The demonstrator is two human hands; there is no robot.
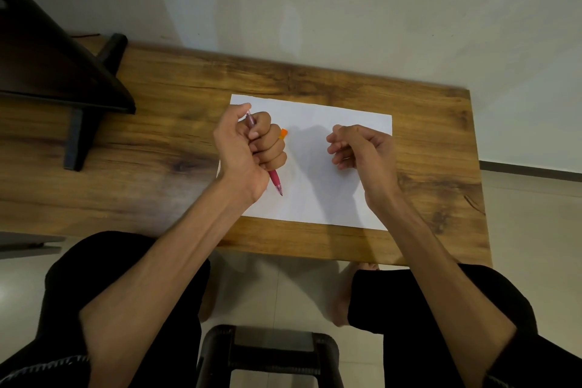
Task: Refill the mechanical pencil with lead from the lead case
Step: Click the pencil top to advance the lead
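My left hand [248, 148] is fisted round the pink mechanical pencil [274, 181], tip pointing down over the white paper [315, 198] on the bench [157, 142]. My right hand [356, 148] hovers apart with its fingers curled; I cannot tell whether it pinches a lead. An orange bit [284, 133], possibly the lead case, peeks from behind my left knuckles. A thin lead could snap or drop unnoticed if I misalign it.

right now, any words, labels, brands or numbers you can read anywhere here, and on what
None can be read.
Pencil in the left hand: no print shows on its barrel.
Sheet of paper: blank.
Orange thing behind the left hand: mostly hidden, no text visible.
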